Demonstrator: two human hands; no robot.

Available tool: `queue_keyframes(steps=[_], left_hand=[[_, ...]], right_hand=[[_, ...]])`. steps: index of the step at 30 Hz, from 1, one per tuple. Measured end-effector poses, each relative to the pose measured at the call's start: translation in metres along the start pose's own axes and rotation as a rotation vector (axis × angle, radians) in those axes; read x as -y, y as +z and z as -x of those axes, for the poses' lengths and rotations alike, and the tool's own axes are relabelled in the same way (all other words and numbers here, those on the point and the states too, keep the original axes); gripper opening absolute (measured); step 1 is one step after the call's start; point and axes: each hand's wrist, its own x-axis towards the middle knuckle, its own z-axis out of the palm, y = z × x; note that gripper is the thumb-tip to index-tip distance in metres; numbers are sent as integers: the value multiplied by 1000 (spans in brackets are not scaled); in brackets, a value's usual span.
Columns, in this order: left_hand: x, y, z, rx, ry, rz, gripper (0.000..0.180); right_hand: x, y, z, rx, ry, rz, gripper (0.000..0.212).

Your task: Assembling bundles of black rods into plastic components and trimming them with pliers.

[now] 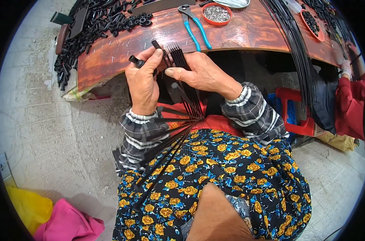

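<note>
My left hand [143, 84] is closed on small black tubular fittings. One hollow, ringed fitting [136, 61] pokes out past the thumb, and a slimmer black tube end [155, 43] shows above the fingertips. Close beside it, my right hand [206, 73] grips a flat row of thin black ribs [176, 54], like umbrella ribs, with bare wire tips pointing up. Below the hands, the ribs meet at a joint over my lap, and more black ribs [172, 127] fan out from there across my left sleeve. The fingertips around the parts are partly hidden.
On the wooden table [247, 38] lie blue-handled pliers [194, 26], a red dish of small metal bits [217, 23] and heaped black fittings [110, 28]. Long black rods [293, 44] hang over the edge. A red stool [289, 96] and another person's red sleeve [347, 104] are at right.
</note>
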Motion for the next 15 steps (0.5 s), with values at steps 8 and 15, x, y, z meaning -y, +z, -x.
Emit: queue_keyframes(steps=[8,15], left_hand=[[5,9,6,-77,122,15,22],[9,13,9,-108,100,22,25]], right_hand=[[4,2,-1,25,284,-311,23],[4,2,0,-16,306,-466,18]])
